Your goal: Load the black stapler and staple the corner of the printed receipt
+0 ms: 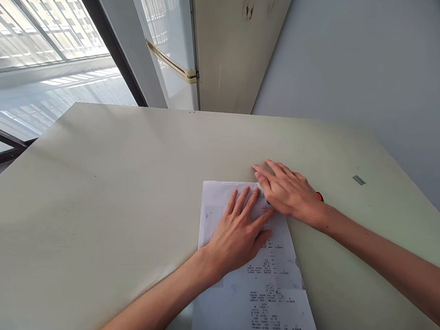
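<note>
A white sheet of paper (257, 303) with printed text lies on the pale table, running down to the bottom edge of the view. My left hand (238, 231) rests flat on its upper part with the fingers spread. At the sheet's top right corner is my right hand (287, 189), its fingers extended over the corner and the table. Beside and partly under the right hand, a red and black object (319, 196) pokes out; most of it is hidden, and I cannot make out what it is.
The pale table (98, 188) spreads around the paper. A small grey strip (358, 180) lies on its right side. Beyond the far edge stand a refrigerator (234, 54) with a gold handle (173, 65), a window (45, 31) at left and a plain wall (346, 59) at right.
</note>
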